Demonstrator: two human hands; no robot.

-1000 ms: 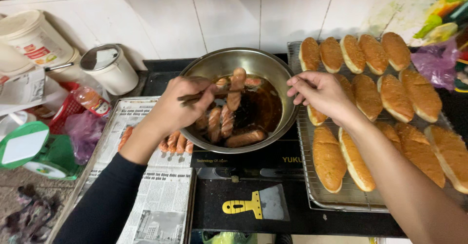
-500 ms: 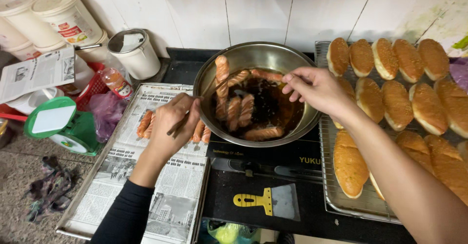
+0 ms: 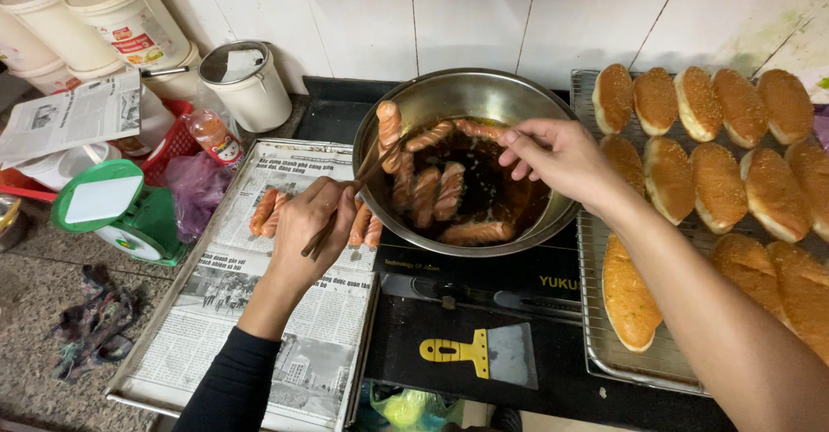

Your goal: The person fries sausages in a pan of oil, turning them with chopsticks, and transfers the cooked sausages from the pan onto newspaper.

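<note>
My left hand (image 3: 315, 220) grips wooden chopsticks (image 3: 345, 199), tips pinching a sausage (image 3: 389, 124) at the steel bowl's (image 3: 406, 108) left rim. My right hand (image 3: 561, 157) hangs loosely curled over the bowl, holding nothing. White tubs (image 3: 121, 9) with red-and-yellow labels stand at the desk's far-left corner, near a green scale (image 3: 121, 212).

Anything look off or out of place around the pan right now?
One oddity: a yellow-handled scraper lies on the black cooktop in front of the pan. Otherwise the sausages, newspaper-lined tray and buns look orderly, with no visible spill.
</note>
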